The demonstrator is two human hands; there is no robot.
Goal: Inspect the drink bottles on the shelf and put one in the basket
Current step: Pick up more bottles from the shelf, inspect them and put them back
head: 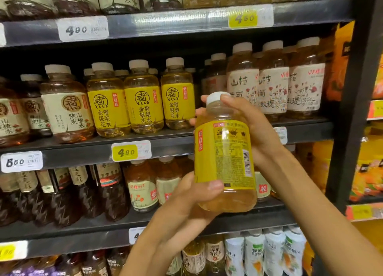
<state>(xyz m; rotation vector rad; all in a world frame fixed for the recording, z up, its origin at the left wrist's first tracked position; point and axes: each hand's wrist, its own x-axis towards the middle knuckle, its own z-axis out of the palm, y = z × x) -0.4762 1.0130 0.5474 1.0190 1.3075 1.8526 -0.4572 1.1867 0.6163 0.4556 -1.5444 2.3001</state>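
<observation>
A yellow-labelled drink bottle (pixel 224 153) with a white cap stands upright in the air in front of the shelf, its back label with barcode facing me. My right hand (pixel 246 124) grips its neck and upper body from behind. My left hand (pixel 192 199) holds its lower part, thumb across the label's bottom edge. Three matching yellow-labelled bottles (pixel 143 107) stand in a row on the middle shelf, left of the held one. No basket is in view.
The dark shelf (pixel 87 153) carries price tags (pixel 131 151). White-labelled bottles (pixel 271 84) stand at right, amber ones (pixel 66 109) at left, dark bottles (pixel 66 194) below. A dark upright post (pixel 350 109) bounds the shelf at right, with orange packs (pixel 369 172) beyond.
</observation>
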